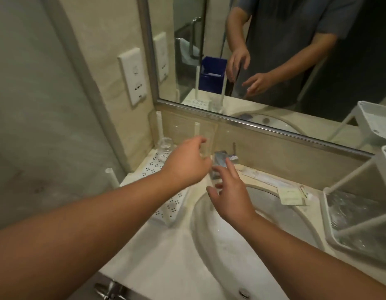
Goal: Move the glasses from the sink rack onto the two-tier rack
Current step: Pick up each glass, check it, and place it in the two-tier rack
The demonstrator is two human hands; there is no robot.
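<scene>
Left hand [186, 163] was extended over sink rack [154, 167] at counter's left; fingers seemed curled round clear glass [206, 146], though blur left grip uncertain. Right hand [227, 191] was held open beside it, fingers spread, nothing gripped, just in front of chrome tap [220, 161]. Second glass [166, 145] was seen standing at rack's back corner, by wall. Two-tier rack [330, 204] was placed at counter's right, well apart, beyond basin [209, 234]. Both hands were reflected in mirror [274, 61].
</scene>
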